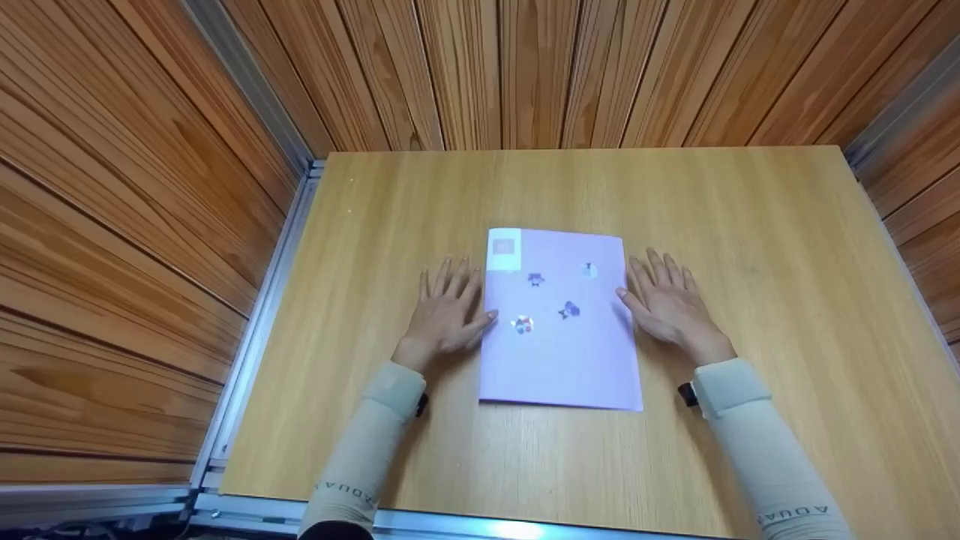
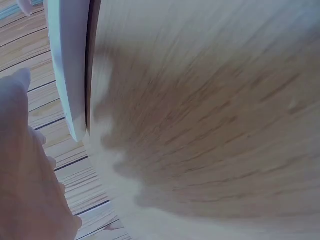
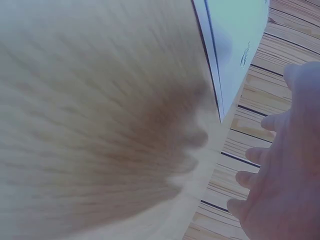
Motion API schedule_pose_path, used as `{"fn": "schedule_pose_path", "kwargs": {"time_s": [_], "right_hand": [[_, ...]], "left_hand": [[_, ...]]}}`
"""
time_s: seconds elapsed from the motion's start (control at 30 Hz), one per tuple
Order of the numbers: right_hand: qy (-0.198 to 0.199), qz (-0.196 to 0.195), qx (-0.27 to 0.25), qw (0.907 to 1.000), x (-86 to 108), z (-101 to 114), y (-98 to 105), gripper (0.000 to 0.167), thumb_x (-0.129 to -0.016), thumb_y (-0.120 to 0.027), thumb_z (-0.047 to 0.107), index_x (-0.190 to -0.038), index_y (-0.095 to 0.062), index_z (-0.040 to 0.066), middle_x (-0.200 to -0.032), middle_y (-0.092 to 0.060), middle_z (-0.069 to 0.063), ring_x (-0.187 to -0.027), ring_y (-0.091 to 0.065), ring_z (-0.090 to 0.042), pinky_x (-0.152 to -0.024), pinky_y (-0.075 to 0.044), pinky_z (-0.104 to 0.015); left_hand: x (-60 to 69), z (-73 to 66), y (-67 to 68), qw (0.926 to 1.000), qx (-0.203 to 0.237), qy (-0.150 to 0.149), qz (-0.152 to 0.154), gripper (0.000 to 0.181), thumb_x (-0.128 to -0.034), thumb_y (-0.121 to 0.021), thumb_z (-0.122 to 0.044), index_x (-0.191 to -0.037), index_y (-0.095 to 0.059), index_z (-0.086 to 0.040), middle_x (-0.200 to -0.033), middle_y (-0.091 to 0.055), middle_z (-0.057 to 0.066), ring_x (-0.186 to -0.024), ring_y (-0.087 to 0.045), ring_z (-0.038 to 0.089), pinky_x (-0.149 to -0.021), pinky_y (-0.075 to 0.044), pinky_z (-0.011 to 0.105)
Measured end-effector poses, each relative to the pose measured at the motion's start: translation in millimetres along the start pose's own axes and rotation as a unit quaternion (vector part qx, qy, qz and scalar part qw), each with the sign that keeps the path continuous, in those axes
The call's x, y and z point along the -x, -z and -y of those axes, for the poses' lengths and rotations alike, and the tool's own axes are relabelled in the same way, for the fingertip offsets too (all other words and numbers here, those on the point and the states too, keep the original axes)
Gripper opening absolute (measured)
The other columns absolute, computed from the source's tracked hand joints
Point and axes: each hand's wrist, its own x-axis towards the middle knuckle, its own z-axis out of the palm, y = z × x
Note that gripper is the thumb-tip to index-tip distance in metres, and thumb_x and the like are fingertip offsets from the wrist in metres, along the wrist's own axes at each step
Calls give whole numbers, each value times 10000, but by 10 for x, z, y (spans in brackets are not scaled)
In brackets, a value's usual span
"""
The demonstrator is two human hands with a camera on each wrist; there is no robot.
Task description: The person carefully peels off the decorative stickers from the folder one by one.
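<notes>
A lilac folder or booklet (image 1: 559, 367) lies closed on the wooden table, with a pale label at its top left and several small stickers on its cover. My left hand (image 1: 446, 315) is beside its left edge, fingers straight and spread, the thumb tip over that edge. On the other side my right hand (image 1: 671, 304) mirrors it, its thumb tip over the right edge. Both wrist views show the hands' shadows apart from the hands, with the folder's edge (image 2: 67, 70) and corner (image 3: 235, 45) close by. Whether either thumb touches the cover I cannot tell.
The table (image 1: 787, 300) extends around the folder on all sides. Wooden plank walls (image 1: 540, 75) stand behind it and at both sides. A metal frame rail (image 1: 259, 322) runs along the table's left edge, and another (image 1: 517, 527) along the front.
</notes>
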Motion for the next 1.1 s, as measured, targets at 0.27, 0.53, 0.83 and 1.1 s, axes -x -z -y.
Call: {"fn": "schedule_pose_path", "kwargs": {"time_s": [0.27,0.53,0.83,1.1], "right_hand": [[-11,-52,-88,9999,-25,3,18,821,-1054,-325,607,-1646,-136,71,-1700,-34,-240,-1544,-11,-497,-1216,4,-662],[78,-169,-170,9997,-110,76,59,783,-1068,-352,563,-1644,-158,68,-1682,-119,-255,-1543,-90,-477,-1236,-52,-620],[249,-106,-342,9990,-197,176,85,748,-1065,-454,501,-1640,-208,90,-1694,-158,-191,-1550,-159,-419,-1223,-162,-625],[521,-125,-321,9980,-309,233,80,644,-1050,-565,311,-1566,-353,-10,-1564,-374,-232,-1446,-362,-429,-1179,-301,-599]], "left_hand": [[11,-57,-51,9994,232,-35,273,874,-994,-334,-723,-1653,-186,-169,-1726,-81,117,-1574,-17,405,-1208,-20,690],[-5,-119,-41,9959,585,-289,631,941,-967,-380,-754,-1659,-125,-169,-1733,-35,85,-1577,-22,397,-1227,0,648],[-58,-171,-75,9926,714,-579,794,1042,-929,-480,-763,-1658,-78,-136,-1733,50,50,-1585,26,344,-1241,-24,618],[-44,-198,-99,9897,880,-710,881,1014,-940,-522,-722,-1660,-90,-154,-1733,30,57,-1587,24,335,-1240,-35,621]]}}
